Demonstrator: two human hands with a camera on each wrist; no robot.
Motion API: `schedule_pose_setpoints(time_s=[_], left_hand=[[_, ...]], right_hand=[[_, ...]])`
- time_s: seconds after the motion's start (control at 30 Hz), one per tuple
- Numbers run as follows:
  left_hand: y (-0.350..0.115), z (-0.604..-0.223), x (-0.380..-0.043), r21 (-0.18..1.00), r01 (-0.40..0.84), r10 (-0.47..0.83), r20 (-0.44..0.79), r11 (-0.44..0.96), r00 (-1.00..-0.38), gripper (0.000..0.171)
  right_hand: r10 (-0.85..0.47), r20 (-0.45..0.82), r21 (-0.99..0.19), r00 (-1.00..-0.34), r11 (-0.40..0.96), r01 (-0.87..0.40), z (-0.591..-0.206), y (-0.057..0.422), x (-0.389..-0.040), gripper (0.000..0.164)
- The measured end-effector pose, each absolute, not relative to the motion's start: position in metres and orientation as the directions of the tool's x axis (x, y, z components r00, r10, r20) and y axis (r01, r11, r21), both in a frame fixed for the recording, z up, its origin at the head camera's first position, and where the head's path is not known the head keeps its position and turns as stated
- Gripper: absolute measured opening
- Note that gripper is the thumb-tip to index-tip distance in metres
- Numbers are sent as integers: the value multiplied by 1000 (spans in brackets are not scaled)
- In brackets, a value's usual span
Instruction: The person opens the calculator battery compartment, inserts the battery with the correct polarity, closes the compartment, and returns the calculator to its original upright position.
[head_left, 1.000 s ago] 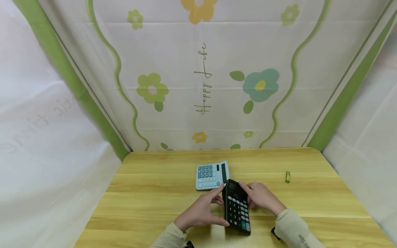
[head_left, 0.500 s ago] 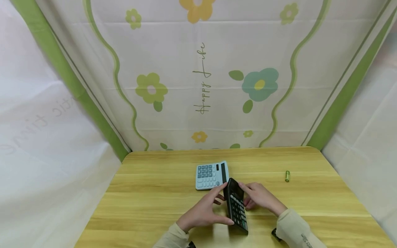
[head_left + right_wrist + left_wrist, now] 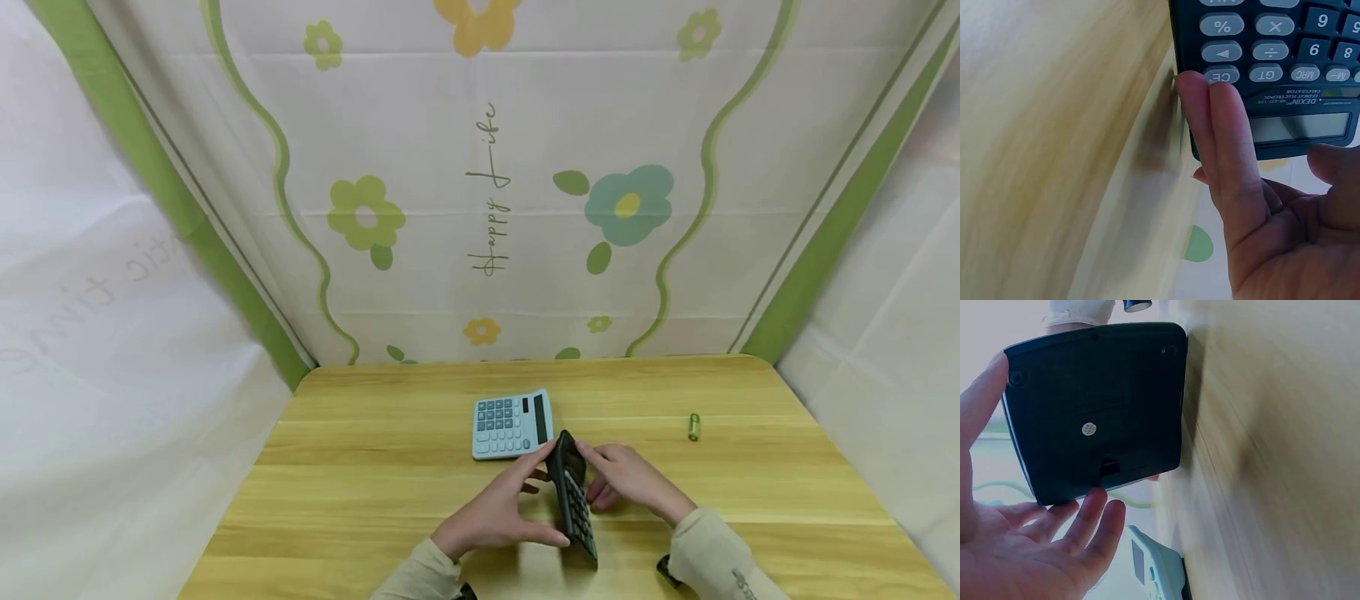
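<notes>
DEXIN calculator [image 3: 577,504] tilted steeply, long axis away from you; your left hand [image 3: 495,518] clamped it lengthwise, your right hand [image 3: 628,478] its far end.

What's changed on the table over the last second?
The black calculator has turned nearly edge-on to the head camera, facing the right hand more; the left hand has shifted slightly right with it. Nothing was picked up or released: both hands still hold it. The light blue calculator and green battery stayed put.

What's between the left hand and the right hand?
The black calculator, tilted up: the head view shows it between the left hand and right hand.
</notes>
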State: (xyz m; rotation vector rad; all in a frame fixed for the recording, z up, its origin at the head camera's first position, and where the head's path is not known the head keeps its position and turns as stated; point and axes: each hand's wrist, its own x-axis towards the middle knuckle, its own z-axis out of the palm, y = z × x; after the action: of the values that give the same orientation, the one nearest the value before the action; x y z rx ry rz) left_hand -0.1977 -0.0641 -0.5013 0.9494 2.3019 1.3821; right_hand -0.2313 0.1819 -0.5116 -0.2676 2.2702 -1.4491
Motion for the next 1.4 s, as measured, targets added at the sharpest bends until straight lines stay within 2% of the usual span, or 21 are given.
schedule_pose_setpoints(time_s=[0.37,0.63,0.87,1.07,1.4], left_hand=[[-61,-505,-196,879,361,669,67,311,-740,113],[-55,-510,-195,862,412,690,106,296,-716,117],[-52,-512,-195,873,400,712,92,278,-697,121],[-51,-516,-193,865,379,708,39,330,-705,120],[-50,-519,-191,811,449,719,50,376,-693,117]], right_hand=[[-421,-252,-919,-871,385,80,-507,181,-229,73],[-443,-257,-935,-859,341,103,-507,181,-227,77],[-463,-265,-943,-846,308,126,-504,180,-225,81],[-498,-238,-951,-834,296,95,-501,182,-222,74],[-546,-235,-957,-804,273,94,-495,181,-218,77]])
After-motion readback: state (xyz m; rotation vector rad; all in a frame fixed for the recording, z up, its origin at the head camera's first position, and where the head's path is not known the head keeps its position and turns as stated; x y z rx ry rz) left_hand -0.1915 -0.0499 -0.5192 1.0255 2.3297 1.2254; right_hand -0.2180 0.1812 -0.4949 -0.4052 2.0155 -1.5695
